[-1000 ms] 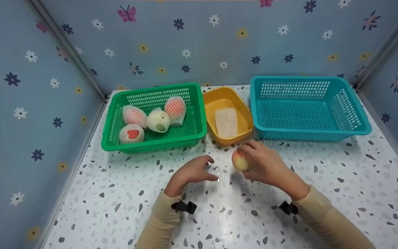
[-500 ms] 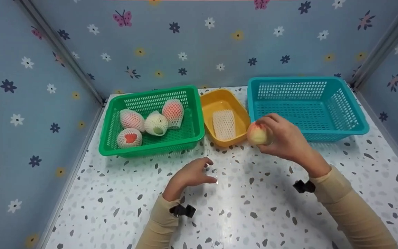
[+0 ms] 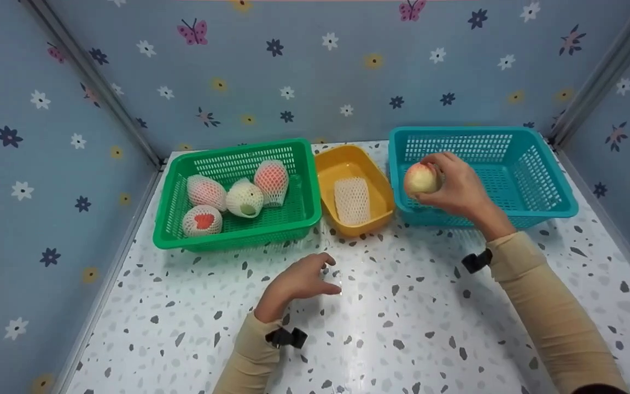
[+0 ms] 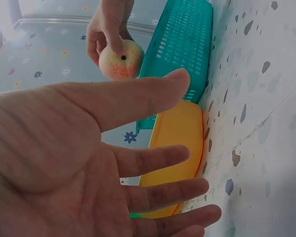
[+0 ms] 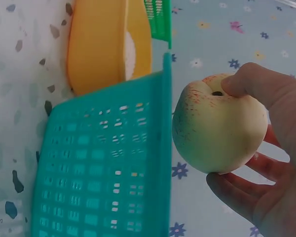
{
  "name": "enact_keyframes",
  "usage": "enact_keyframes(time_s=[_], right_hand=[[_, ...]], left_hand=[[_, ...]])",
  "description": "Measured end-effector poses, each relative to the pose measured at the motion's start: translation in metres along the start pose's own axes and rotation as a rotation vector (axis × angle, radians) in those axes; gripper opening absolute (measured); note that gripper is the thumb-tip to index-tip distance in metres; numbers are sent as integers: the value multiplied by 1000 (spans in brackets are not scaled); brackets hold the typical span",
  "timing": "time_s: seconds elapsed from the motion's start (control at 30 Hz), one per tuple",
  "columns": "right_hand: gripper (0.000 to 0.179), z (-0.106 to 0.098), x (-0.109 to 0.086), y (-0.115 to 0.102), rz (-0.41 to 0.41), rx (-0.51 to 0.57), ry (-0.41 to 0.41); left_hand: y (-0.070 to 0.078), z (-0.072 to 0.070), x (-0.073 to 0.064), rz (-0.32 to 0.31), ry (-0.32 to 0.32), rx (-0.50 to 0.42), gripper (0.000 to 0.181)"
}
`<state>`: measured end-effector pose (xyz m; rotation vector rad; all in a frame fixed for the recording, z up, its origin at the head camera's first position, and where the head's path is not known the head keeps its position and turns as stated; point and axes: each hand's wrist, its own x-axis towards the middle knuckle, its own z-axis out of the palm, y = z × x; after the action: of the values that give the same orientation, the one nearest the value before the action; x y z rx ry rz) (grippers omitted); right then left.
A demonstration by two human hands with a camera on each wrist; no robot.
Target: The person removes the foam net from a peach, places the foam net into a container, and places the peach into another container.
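The right hand [image 3: 457, 189] is gripping a bare peach [image 3: 420, 179] with curled fingers, holding it above the near left corner of the teal basket [image 3: 544, 180]. If the fingers are loosening too early, the peach could be hitting the rim and rolling onto the table [image 3: 402, 328]. The left hand [image 3: 301, 282] is resting relaxed, holding nothing

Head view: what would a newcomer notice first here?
The right hand holding a bare peach over the near left corner of the teal basket. Next, four foam-netted fruits in the green basket at left, with the left hand open above the table.
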<state>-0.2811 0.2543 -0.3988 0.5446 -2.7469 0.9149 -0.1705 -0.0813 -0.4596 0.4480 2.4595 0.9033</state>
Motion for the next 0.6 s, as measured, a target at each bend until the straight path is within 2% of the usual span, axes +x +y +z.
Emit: enact_keyframes(time_s=[0.3,0.6], right_hand=[[61,10,12,28,102,30,-53],[59,21,15,52,87,17,-68]], left_hand=[[-2,2,3,1,1,25,56],[-3,7,5,-9,-12,25,56]])
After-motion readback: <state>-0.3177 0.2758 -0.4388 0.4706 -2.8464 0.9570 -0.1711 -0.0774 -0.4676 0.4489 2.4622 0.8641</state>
